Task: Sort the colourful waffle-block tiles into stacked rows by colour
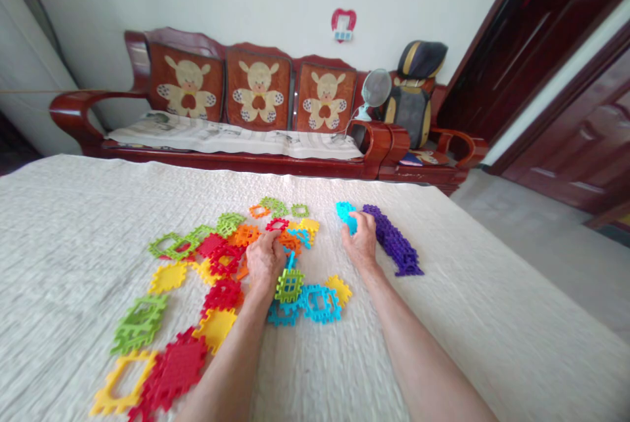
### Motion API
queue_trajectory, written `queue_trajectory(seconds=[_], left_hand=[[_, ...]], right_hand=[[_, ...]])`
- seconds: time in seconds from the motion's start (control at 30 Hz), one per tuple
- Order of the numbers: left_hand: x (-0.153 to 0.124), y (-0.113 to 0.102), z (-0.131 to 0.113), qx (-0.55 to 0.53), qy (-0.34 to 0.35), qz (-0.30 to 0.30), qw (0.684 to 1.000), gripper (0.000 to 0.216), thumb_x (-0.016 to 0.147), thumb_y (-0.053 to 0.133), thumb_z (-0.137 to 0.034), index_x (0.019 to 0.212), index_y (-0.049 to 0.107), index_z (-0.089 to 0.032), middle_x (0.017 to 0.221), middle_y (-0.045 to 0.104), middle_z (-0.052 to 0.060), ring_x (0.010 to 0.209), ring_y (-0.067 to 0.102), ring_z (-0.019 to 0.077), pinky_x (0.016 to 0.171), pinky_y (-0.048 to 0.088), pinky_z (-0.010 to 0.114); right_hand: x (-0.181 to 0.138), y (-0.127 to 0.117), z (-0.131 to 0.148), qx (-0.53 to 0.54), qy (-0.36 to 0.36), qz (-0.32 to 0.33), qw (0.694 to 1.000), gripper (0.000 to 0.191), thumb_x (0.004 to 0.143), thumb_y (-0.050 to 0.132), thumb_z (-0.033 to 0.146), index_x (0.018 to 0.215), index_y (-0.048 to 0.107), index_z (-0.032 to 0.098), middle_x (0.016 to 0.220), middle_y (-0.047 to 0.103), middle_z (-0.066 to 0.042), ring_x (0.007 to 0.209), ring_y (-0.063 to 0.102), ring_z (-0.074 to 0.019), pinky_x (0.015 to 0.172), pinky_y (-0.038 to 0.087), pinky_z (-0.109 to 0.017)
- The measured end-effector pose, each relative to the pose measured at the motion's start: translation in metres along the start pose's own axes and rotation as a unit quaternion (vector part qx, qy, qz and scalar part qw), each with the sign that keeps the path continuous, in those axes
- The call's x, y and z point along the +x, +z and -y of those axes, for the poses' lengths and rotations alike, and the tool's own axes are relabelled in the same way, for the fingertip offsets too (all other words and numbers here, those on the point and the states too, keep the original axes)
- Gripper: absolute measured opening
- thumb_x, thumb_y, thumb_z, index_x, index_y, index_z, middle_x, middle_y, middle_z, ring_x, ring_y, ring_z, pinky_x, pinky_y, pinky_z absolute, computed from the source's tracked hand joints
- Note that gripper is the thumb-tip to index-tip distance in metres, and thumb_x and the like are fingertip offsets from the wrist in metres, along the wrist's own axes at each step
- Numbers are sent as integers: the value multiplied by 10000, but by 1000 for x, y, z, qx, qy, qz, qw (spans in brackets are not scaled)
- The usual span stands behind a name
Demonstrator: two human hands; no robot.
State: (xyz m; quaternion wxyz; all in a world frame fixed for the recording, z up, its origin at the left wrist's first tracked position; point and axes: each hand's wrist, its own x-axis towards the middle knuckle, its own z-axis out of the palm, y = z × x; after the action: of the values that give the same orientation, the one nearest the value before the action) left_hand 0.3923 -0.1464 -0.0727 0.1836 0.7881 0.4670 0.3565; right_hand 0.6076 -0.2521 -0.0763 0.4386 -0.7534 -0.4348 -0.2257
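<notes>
My right hand (361, 238) curls its thumb and fingers around a small stack of light blue interlocking plastic tiles (346, 210) on the table. Just right of it lies a long row of purple interlocking tiles (392, 240). Over the mixed pile, my left hand (266, 258) is closed with its fingertips down among the pieces; what they grip is hidden. Orange tiles (290, 242) and a red tile (277, 224) are close to those fingers. Beside the left wrist, a green window-shaped tile (289, 285) rests on light blue tiles (321, 304).
Red tiles (183, 366), yellow tiles (168, 276) and green tiles (140, 323) are scattered to the left on the cream tablecloth (472, 330). Beyond the table stand a wooden sofa (86, 113) with bear cushions, a small fan (377, 87) and a chair (411, 113).
</notes>
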Motion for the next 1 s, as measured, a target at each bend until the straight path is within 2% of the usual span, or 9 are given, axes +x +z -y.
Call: queue_trajectory(seconds=[0.1, 0.2, 0.33, 0.47, 0.57, 0.67, 0.87, 1.0], left_hand=[[-1, 0, -2, -3, -12, -4, 1000, 330, 817, 451, -153, 989, 726, -214, 892, 738, 31, 843, 661, 173, 840, 479, 297], [-3, -1, -4, -3, -12, 1, 1000, 332, 815, 451, -143, 996, 722, -205, 919, 739, 42, 852, 663, 178, 850, 477, 304], [-3, -2, -4, -6, 1, 8, 1000, 329, 821, 449, -148, 1000, 719, -201, 906, 736, 44, 839, 667, 178, 838, 482, 302], [-2, -1, -3, -18, -1, 0, 1000, 329, 825, 446, -151, 1005, 717, -199, 945, 736, 47, 862, 671, 181, 856, 487, 312], [-2, -1, -3, -30, -14, -2, 999, 329, 815, 453, -140, 999, 722, -190, 973, 737, 55, 898, 674, 190, 875, 491, 318], [-1, -4, -5, -50, -47, 2, 998, 351, 793, 464, -118, 1016, 724, -191, 967, 742, 57, 913, 678, 197, 889, 494, 317], [0, -10, -8, -118, -125, -27, 985, 367, 783, 471, -118, 1014, 729, -240, 973, 749, 3, 914, 681, 165, 869, 500, 255], [0, -10, -6, -145, -142, -32, 979, 346, 777, 478, -126, 980, 740, -223, 995, 747, 20, 951, 678, 189, 912, 491, 286]], right_hand=[[-2, -2, 19, 66, -52, 55, 995, 217, 830, 475, 222, 1006, 599, 197, 996, 601, -92, 1002, 559, -225, 928, 447, -390], [-8, 1, 41, 116, -100, 147, 977, 162, 841, 500, 223, 952, 618, 214, 935, 631, -65, 936, 592, -197, 882, 471, -341], [-15, 5, 59, 123, -131, 241, 954, 257, 823, 588, 286, 1066, 606, 206, 961, 640, -65, 927, 596, -200, 855, 486, -345], [-17, 4, 61, 125, -124, 250, 952, 266, 827, 595, 308, 1073, 607, 208, 956, 640, -66, 916, 602, -200, 848, 488, -353], [-17, 2, 64, 156, -113, 245, 950, 189, 835, 567, 252, 1010, 628, 212, 903, 636, -53, 863, 610, -182, 815, 495, -329], [-17, 1, 72, 181, -127, 272, 937, 165, 838, 558, 206, 975, 650, 217, 902, 635, -46, 856, 610, -171, 806, 495, -315], [-19, -3, 84, 162, -195, 353, 900, 404, 770, 623, 114, 1158, 606, 222, 1082, 584, -70, 1013, 565, -188, 903, 469, -332], [-20, 2, 76, 106, -188, 334, 917, 242, 840, 575, 162, 1070, 637, 203, 1007, 586, -74, 959, 566, -187, 863, 479, -334]])
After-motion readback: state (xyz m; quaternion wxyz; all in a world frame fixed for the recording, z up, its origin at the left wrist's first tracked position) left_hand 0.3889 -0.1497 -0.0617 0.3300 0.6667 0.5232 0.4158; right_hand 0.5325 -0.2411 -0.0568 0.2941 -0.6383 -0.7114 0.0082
